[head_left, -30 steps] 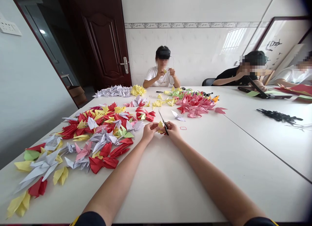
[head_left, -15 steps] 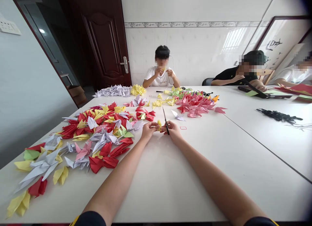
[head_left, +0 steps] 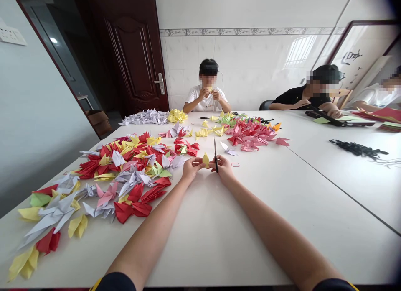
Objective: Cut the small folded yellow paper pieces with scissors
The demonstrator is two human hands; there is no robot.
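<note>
Between my two hands, over the middle of the white table (head_left: 200, 224), is a small yellow folded-paper piece (head_left: 206, 160). My left hand (head_left: 192, 168) pinches it from the left side. A pair of black scissors (head_left: 216, 157) sits in my right hand (head_left: 223, 168), with the slim blades pointing up and away from me. The fingertips of my right hand also reach the right edge of the yellow paper. To the left spreads a heap of red, yellow, white, pink and green folded-paper cranes (head_left: 125, 157). A white paper crane (head_left: 228, 149) lies just beyond my right hand.
Pink paper cranes (head_left: 250, 134) lie farther back, with white ones (head_left: 145, 117) at the far left. A person (head_left: 206, 96) opposite handles yellow paper. Another person (head_left: 300, 96) works beside a black paper cutter (head_left: 328, 117). Black cords (head_left: 357, 148) lie on the right.
The yellow paper has turned so that a broader face shows. The scissors have swung more upright, and both hands stay in nearly the same place.
</note>
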